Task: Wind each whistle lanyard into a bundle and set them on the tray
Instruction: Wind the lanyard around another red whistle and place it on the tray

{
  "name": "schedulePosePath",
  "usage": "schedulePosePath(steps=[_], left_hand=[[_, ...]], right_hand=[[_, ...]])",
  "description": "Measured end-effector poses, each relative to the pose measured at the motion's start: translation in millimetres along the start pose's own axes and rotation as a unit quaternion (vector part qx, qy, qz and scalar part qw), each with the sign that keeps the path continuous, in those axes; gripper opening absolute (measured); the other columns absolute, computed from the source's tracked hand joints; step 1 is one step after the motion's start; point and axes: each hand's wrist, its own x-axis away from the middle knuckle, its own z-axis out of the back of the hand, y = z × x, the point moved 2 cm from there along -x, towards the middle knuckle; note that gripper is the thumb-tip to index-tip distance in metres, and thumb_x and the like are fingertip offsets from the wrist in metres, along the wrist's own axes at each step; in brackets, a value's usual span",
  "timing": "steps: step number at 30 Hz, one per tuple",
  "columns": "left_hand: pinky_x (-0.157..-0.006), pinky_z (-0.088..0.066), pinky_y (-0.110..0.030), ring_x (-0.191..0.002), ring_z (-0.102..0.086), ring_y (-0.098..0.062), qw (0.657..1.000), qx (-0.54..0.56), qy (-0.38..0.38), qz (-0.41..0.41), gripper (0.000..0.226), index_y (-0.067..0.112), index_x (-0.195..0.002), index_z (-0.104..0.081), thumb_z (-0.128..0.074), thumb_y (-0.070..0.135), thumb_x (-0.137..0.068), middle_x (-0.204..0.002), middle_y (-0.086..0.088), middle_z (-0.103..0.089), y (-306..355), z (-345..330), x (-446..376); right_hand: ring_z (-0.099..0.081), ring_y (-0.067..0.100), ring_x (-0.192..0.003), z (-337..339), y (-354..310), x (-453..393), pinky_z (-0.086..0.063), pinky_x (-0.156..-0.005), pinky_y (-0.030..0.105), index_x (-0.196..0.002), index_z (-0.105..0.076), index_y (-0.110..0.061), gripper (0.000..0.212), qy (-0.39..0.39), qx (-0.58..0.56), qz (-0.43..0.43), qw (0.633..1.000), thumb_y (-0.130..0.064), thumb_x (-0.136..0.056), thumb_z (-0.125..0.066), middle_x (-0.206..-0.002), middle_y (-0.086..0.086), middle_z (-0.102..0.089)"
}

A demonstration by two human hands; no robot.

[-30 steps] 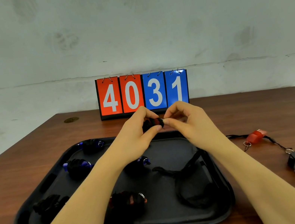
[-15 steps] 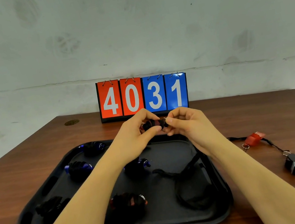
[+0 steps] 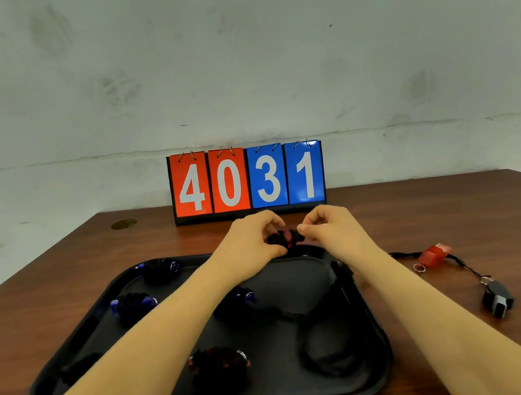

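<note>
In the middle of the frame, a little above the far rim of the black tray [image 3: 376, 326], both hands meet around one small bundle [image 3: 285, 239]. The left hand [image 3: 253, 243] pinches its left end with curled fingers, and the right hand [image 3: 330, 228] pinches its right end. The bundle is a red whistle wrapped in black cord; its long axis lies left to right across the frame, almost level. A loose black lanyard [image 3: 322, 336] drops from near the right wrist and lies in loops on the right part of the tray.

On the tray lie finished bundles: two with blue near the upper left [image 3: 160, 270] [image 3: 133, 305], one with blue at the centre [image 3: 236, 302], a dark one at the lower left [image 3: 80, 366], and one with red at the lower middle [image 3: 219, 364].

On the tabletop [image 3: 464, 213] at the right, outside the tray, lie a red whistle [image 3: 431, 256] and a black whistle [image 3: 496, 298], with their cords unwound.
</note>
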Motion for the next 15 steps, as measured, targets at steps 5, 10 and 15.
schedulePosePath(steps=[5, 10, 15], left_hand=[[-0.08, -0.043, -0.018, -0.098, -0.056, -0.011, 0.999, -0.015, -0.031, 0.033, 0.031, 0.019, -0.103, -0.06, -0.074, 0.02, -0.075, -0.108, 0.002, -0.062, -4.0, -17.5, -10.9], [-0.082, -0.045, -0.022, -0.097, -0.057, -0.014, 0.996, -0.053, -0.064, 0.04, 0.033, 0.015, -0.106, -0.063, -0.074, 0.018, -0.075, -0.108, -0.002, -0.062, -2.6, -26.6, -20.3], [-0.08, -0.044, -0.022, -0.093, -0.053, -0.012, 0.996, -0.062, -0.049, 0.045, 0.031, 0.015, -0.105, -0.061, -0.073, 0.016, -0.077, -0.11, -0.002, -0.06, -4.8, -33.4, -23.7]], right_hand=[[-0.057, 0.019, -0.094, -0.9, 20.2, -2.5, -0.044, -0.091, 0.039, -0.078, -0.058, -0.019, 0.013, 0.0, 0.149, -0.034, 0.988, -0.027, -0.088, -0.06, -0.088, -0.003, -0.062], [-0.05, 0.022, -0.107, 0.8, 28.6, -7.0, -0.03, -0.091, 0.036, -0.067, -0.054, -0.027, 0.023, -0.012, 0.23, -0.07, 0.971, -0.032, -0.089, -0.059, -0.095, -0.003, -0.062], [-0.048, 0.022, -0.108, -2.4, 31.6, -12.2, -0.025, -0.084, 0.033, -0.079, -0.059, -0.024, 0.014, -0.011, 0.267, -0.066, 0.961, -0.032, -0.091, -0.057, -0.099, 0.0, -0.064]])
